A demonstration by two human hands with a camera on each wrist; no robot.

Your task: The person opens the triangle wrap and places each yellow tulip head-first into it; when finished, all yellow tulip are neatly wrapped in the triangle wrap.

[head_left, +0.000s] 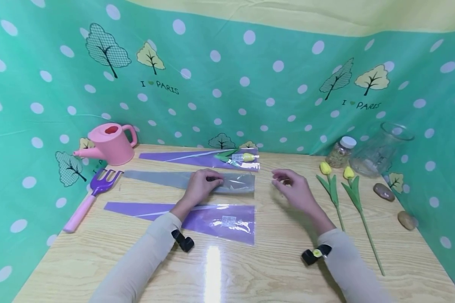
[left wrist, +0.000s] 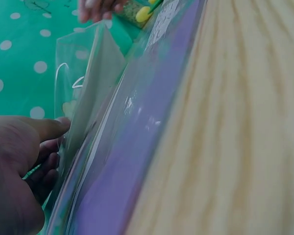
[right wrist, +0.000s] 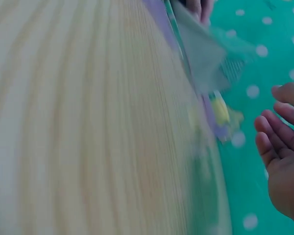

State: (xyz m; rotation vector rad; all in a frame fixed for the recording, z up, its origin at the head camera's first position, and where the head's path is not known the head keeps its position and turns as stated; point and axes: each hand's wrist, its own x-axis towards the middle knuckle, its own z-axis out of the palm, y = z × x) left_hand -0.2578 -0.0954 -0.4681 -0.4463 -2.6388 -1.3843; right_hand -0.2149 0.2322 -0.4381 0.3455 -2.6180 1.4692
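Grey cellophane sleeve (head_left: 197, 181): lies flat mid-table between two purple sleeves (head_left: 208, 219); likely featherlight, limp and slippery, best lifted at its open wide end. Left hand (head_left: 202, 185) pinches it near that end. Right hand (head_left: 293, 189) hovers just beside, fingers relaxed, holding nothing. Nearby: two yellow tulips (head_left: 343, 191), jar (head_left: 340, 152), glass vase (head_left: 379, 149), pink watering can (head_left: 111, 143), purple fork (head_left: 92, 195). Nothing obstructs.

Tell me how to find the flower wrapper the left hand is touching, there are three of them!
Start at the pink watering can at the table's back left, then look right along the three long pointed sleeves lying in rows. Pick the middle sleeve, under the left hand. It is grey and see-through, while the sleeves behind and in front are purple.
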